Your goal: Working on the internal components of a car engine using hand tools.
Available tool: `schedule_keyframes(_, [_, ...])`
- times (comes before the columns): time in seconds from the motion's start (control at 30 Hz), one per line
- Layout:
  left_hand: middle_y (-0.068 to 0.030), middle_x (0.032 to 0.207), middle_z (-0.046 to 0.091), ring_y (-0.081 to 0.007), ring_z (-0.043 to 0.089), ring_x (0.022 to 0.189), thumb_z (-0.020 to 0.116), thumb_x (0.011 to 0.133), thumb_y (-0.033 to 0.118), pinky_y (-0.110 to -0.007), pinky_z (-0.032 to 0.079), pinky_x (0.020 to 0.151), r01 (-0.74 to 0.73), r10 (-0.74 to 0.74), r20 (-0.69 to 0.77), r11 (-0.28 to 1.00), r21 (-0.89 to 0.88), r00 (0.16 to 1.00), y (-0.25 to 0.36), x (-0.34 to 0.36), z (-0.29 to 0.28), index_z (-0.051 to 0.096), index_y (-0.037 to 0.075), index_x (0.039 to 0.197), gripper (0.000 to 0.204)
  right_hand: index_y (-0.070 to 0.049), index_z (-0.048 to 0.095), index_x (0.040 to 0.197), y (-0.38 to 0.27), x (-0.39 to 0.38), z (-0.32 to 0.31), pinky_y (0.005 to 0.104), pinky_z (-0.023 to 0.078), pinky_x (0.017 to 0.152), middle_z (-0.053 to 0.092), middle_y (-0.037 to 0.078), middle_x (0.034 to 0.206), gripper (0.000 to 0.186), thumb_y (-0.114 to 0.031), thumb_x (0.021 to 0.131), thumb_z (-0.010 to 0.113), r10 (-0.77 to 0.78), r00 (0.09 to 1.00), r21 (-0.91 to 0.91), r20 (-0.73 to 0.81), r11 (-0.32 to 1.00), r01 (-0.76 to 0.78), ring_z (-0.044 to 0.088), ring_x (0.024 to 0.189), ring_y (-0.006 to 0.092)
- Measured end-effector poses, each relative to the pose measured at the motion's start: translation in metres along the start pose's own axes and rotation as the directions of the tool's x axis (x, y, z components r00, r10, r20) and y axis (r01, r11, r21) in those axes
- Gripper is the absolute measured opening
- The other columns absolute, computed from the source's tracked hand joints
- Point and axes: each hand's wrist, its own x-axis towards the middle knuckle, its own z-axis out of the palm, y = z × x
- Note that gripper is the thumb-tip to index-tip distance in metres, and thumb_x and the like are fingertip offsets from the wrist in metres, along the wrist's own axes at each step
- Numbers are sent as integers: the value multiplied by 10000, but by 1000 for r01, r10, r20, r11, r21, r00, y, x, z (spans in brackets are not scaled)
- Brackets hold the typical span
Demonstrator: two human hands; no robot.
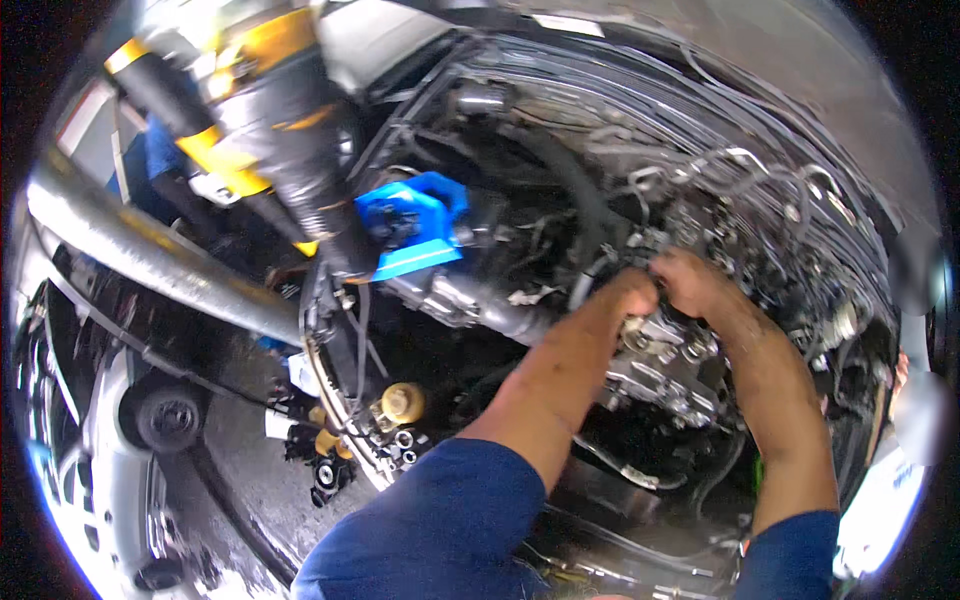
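Observation:
Both my arms reach down into an open engine bay, sleeves dark blue. My left hand (632, 295) is closed, its fingers pressed together low over the metal engine (660, 375). Close beside it, my right hand (688, 280) is also closed, knuckles up, fingertips turned toward the left hand. Whatever the fingers hold is too small or hidden to name. A thick black hose (580, 180) curves down behind the hands. Wires and thin pipes (740, 165) run across the engine's far right side.
A blue plastic piece (430, 225) sits left of the engine. Black and yellow equipment (290, 130) stands at upper left, near a long silver tube (160, 250). A round yellowish cap (402, 403) lies by the bay's left edge. The raised hood (780, 50) hangs at the far side.

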Motion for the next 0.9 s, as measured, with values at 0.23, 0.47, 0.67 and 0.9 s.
schedule_keyframes(0.23, [-192, 1187, 679, -332, 679, 1054, 616, 787, 208, -400, 528, 916, 59, -65, 34, 985, 163, 997, 3, -14, -13, 772, 91, 990, 282, 7, 717, 926, 4, 2, 1, 487, 550, 785, 691, 276, 917, 173, -60, 798, 622, 339, 934, -95, 111, 939, -329, 690, 877, 421])
schedule_keyframes(0.47, [-201, 1108, 700, -339, 695, 995, 634, 753, 146, -404, 544, 870, 44, -45, 5, 989, 142, 999, -3, -6, -8, 767, 95, 988, 275, -4, 698, 966, -2, 7, 5, 481, 538, 836, 694, 248, 988, 191, -116, 814, 675, 244, 970, -43, 15, 969, -243, 676, 958, 410])
schedule_keyframes(0.67, [-199, 1177, 678, -318, 677, 1068, 652, 756, 132, -399, 533, 902, 55, -73, 112, 986, 157, 991, -6, -1, -8, 753, 104, 1049, 312, -58, 706, 948, 5, 7, 7, 482, 535, 835, 693, 244, 980, 161, -111, 801, 665, 165, 986, -53, 25, 985, -163, 675, 962, 411])
schedule_keyframes(0.9, [-188, 1160, 692, -330, 674, 1066, 613, 785, 102, -409, 531, 912, -93, 38, 147, 915, 392, 988, -5, -2, -9, 749, 94, 1058, 305, -32, 716, 941, 3, 9, 9, 464, 555, 829, 708, 223, 971, 209, -135, 762, 684, 362, 931, -126, 37, 926, -355, 695, 957, 382])
